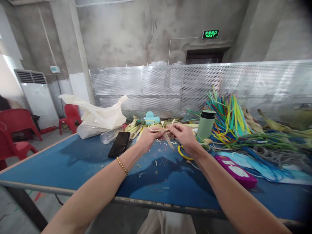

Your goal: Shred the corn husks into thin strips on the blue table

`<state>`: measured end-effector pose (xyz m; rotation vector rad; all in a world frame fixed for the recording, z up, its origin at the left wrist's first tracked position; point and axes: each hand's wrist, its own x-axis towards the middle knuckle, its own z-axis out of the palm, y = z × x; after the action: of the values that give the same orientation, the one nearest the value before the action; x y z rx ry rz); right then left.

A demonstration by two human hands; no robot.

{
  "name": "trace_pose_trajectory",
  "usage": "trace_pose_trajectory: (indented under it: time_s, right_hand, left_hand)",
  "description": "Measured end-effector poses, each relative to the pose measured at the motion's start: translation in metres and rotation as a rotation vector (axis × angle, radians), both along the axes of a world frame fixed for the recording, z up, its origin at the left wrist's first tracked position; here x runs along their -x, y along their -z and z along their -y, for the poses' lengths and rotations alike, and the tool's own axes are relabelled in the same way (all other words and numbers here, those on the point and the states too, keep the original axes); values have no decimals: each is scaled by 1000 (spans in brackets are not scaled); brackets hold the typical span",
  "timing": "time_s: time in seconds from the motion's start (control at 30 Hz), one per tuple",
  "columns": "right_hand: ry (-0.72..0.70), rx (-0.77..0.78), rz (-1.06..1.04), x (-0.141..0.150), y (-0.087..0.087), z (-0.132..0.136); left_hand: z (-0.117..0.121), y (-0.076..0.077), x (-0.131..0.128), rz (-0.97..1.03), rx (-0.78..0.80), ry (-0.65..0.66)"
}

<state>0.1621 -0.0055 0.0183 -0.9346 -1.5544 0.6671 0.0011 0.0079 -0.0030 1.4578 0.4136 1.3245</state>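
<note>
Above the middle of the blue table, my left hand (149, 136) and my right hand (184, 136) meet fingertip to fingertip. Both are closed in a pinch on a pale, dried strip that looks like corn husk (168, 140). One end of it hangs down between the hands, and thinner ends curl up over the fingers. Exactly how the strip is folded is hidden by my fingertips. Below my right hand lies a yellow ring-shaped handle (181, 153). Husk leaves (133, 129) lie behind my left hand.
Left of my hands are a black phone (119, 144), a clear plastic bottle (107, 137) and a white plastic bag (102, 115). To the right stand a green tumbler (206, 125), a colourful strip bundle (231, 113), tangled cords (263, 146) and a magenta case (235, 171). Scraps litter the blue table (73, 169).
</note>
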Motion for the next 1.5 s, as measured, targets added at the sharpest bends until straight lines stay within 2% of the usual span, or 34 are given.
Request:
trace_pose_trajectory:
  time_s: [0.1, 0.2, 0.43, 0.93, 1.23, 1.37, 1.43, 1.5]
  right_hand:
    - [-124, 117, 0, -10, -4, 0]
    - [-185, 97, 2, -12, -6, 2]
    - [-89, -31, 12, -3, -10, 10]
    - [57, -70, 102, 1, -4, 3]
    - [111, -120, 184, 1, -2, 1]
    - [94, -106, 224, -6, 1, -6]
    - [147, -126, 223, -11, 0, -9]
    - [257, -219, 233, -14, -3, -9]
  left_hand:
    - [2, -2, 3, -122, -38, 14]
    - [3, -1, 3, -169, -11, 10]
    - [2, 0, 1, -133, 42, -63]
    - [14, -6, 0, -272, -160, -220]
    - [8, -1, -2, -303, -168, -221]
    - [7, -1, 0, -323, -98, -202]
    - [7, -3, 1, -318, -41, -169]
    - [9, -4, 1, -313, 0, -137]
